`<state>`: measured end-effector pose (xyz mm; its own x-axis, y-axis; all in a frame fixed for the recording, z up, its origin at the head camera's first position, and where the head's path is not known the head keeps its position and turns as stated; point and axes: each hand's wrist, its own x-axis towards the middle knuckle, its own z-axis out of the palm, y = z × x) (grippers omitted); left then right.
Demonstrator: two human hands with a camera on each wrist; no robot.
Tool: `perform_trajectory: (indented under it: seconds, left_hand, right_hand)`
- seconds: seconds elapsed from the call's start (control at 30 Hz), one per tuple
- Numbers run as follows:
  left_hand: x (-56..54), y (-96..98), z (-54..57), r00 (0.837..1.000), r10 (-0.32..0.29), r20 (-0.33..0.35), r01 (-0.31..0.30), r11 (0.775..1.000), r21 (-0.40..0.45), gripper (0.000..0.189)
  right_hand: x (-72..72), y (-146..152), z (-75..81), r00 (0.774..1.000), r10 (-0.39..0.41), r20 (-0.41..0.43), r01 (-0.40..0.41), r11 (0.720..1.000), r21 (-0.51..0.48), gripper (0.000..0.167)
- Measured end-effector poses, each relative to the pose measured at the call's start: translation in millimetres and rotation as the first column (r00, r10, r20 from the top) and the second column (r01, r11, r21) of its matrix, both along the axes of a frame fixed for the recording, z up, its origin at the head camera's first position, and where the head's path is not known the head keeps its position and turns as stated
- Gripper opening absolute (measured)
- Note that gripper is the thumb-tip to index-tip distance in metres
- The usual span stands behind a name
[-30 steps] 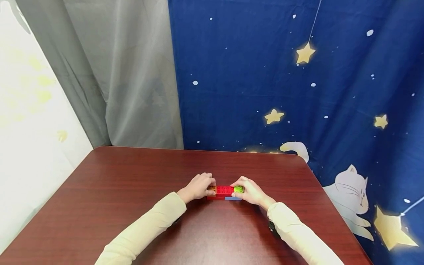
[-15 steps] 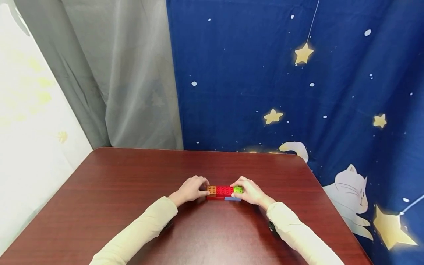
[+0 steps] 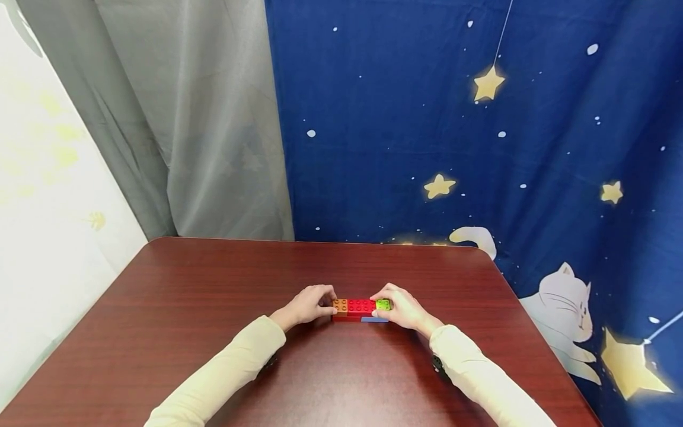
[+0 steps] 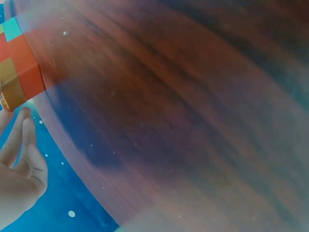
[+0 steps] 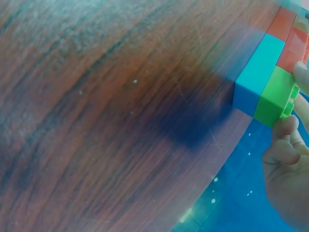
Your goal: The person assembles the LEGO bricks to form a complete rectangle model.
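Two layers of toy building bricks form a low bar on the table. Along the top run an orange brick [image 3: 340,305], a red brick [image 3: 361,305] and a green brick [image 3: 383,304]. Beneath them are a lower red brick [image 3: 347,318] and a blue brick [image 5: 259,72]. My left hand [image 3: 306,305] is at the orange end, thumb and fingertips right at its edge, fingers loosely extended in the left wrist view. Across the other end, my right hand [image 3: 404,307] pinches the top layer around the green brick, thumb on the near side, index finger on the far side.
The dark red wooden table [image 3: 224,273] has its far edge beyond the bricks. Behind it hang a grey curtain [image 3: 229,130] and a blue curtain [image 3: 373,130] with stars and a cat. A white curtain [image 3: 48,207] hangs at the left.
My left hand has slid left off the orange brick to its outer edge, so the orange studs show. The right hand and the bricks keep nearly the same place.
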<state>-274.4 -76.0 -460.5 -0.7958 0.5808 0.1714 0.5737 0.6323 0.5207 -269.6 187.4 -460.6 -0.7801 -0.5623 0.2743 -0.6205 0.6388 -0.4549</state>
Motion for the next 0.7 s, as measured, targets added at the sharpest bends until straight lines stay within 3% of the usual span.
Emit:
perform_trajectory:
  seconds: [0.33, 0.57, 0.7]
  left_hand:
    - [3.2, -1.0, -4.5, 1.0, 0.003, 0.021, -0.004, 0.999, 0.037, 0.02]
    - [4.9, -2.7, -4.0, 1.0, -0.001, 0.023, -0.001, 0.997, 0.074, 0.022]
    - [5.3, -3.6, -4.9, 0.999, 0.003, 0.038, -0.006, 0.995, 0.096, 0.022]
  right_hand:
    - [0.9, 1, -6.8, 1.0, -0.001, 0.006, 0.001, 1.0, -0.025, 0.031]
    - [1.4, 8, -9.8, 0.998, 0.048, -0.029, -0.05, 0.997, -0.067, 0.036]
    - [4.9, 16, -13.8, 1.0, 0.027, -0.002, -0.027, 0.998, -0.058, 0.04]
